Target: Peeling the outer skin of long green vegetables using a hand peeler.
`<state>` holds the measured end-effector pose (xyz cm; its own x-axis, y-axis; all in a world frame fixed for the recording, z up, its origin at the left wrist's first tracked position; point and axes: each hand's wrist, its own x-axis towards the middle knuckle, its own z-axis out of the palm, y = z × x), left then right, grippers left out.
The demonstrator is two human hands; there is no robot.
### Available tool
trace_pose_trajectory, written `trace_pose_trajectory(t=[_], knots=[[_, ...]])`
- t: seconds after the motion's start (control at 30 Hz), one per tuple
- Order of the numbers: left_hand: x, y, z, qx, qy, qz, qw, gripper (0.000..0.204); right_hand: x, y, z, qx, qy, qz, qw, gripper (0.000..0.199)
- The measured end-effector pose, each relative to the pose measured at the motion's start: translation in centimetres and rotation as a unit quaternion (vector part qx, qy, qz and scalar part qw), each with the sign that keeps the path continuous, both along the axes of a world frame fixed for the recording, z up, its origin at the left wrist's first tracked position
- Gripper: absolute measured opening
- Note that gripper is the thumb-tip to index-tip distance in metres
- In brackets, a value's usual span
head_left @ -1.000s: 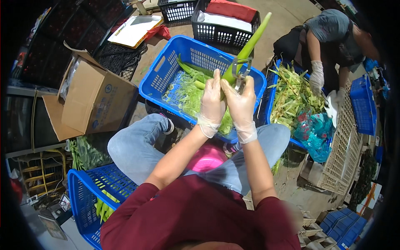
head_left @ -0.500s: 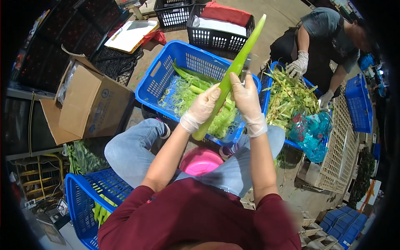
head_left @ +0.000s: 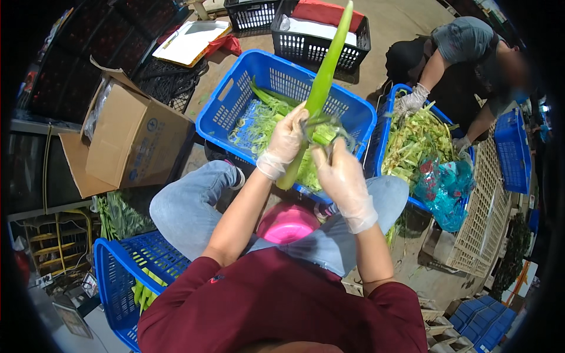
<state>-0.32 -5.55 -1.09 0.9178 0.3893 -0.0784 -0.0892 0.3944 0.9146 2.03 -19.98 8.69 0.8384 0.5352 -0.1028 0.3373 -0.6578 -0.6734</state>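
My left hand (head_left: 285, 144), in a clear plastic glove, is closed round the lower part of a long pale-green celtuce stem (head_left: 325, 70). The stem tilts up and away, its thin tip at the top of the view. My gloved right hand (head_left: 346, 176) grips what looks like a peeler (head_left: 318, 121), its metal part lying against the stem beside my left fingers; motion blurs it. Beneath both hands stands a blue perforated crate (head_left: 220, 141) with thin green peelings (head_left: 268, 126) and some stem pieces inside.
A pink basin (head_left: 287, 223) sits between my legs. At lower left, another blue crate (head_left: 112, 288) holds peeled stems. A cardboard box (head_left: 138, 135) stands left. On the right, a co-worker's gloved hand (head_left: 414, 99) touches leafy scraps (head_left: 415, 141) in a blue crate with a teal bag (head_left: 444, 194).
My right hand and the peeler have come down along the stem toward me. The stem now points more upright, with its tip farther left and higher.
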Motion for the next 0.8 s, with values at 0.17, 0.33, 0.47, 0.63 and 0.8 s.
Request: trace_pose_trajectory(t=[0.17,0.33,0.47,0.63,0.8], knots=[[0.2,-0.9,0.6,0.079,0.004,0.011,0.997,0.057,4.7,1.9,0.9,0.071,-0.084,-0.071,0.991,0.039],[0.2,-1.1,0.1,0.083,-0.012,0.04,0.996,0.054,4.7,2.7,0.6,-0.002,-0.062,-0.029,0.998,0.05],[1.0,0.0,-0.3,0.15,-0.073,0.073,0.983,0.053,0.7,0.5,0.3,-0.072,0.013,0.025,0.997,0.05],[0.3,-0.6,0.3,0.094,-0.007,0.021,0.995,0.057,3.5,1.5,0.6,0.022,-0.033,-0.042,0.998,0.041],[-0.1,-1.0,0.9,-0.024,0.017,-0.027,0.999,0.053,5.2,2.6,0.8,0.016,-0.024,-0.015,0.999,0.051]])
